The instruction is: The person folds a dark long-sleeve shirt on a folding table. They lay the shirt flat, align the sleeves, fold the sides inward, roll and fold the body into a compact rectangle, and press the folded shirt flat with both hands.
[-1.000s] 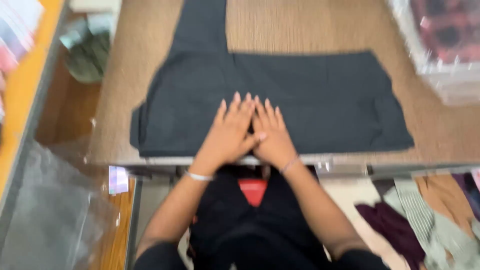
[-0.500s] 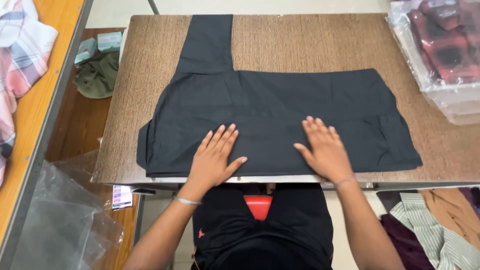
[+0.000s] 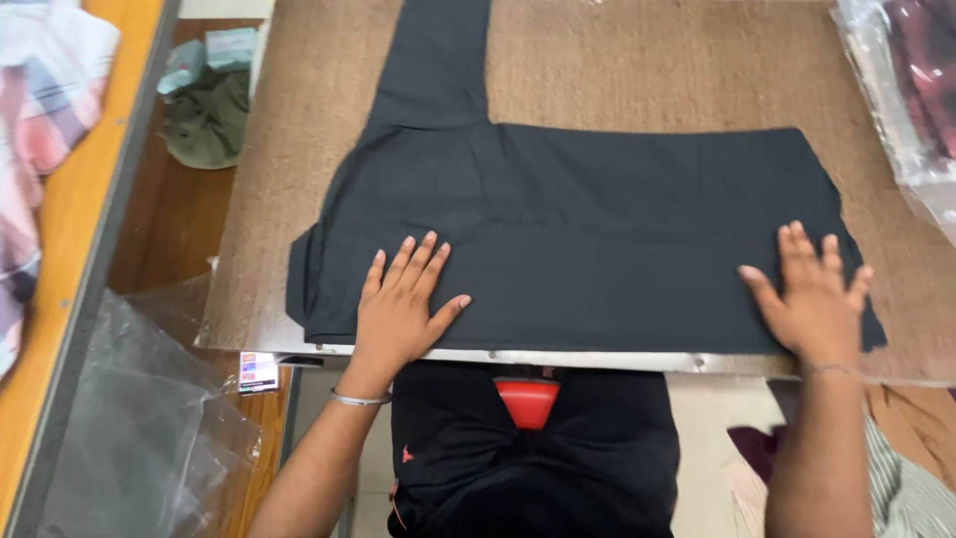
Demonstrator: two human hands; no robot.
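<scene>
My left hand [image 3: 396, 311] lies flat, fingers spread and gripping nothing, on the near left part of the folded black garment [image 3: 588, 229]. My right hand [image 3: 815, 299] presses flat too, fingers apart, at the garment's near right corner, well away from the left. The garment is spread across the brown textured table [image 3: 677, 70], its near edge along the table's metal rim, with one narrow part running away from me at the upper left. A clear plastic bag [image 3: 129, 438] sits beside the table on my left, and a bagged red checked garment [image 3: 911, 90] lies at the far right.
</scene>
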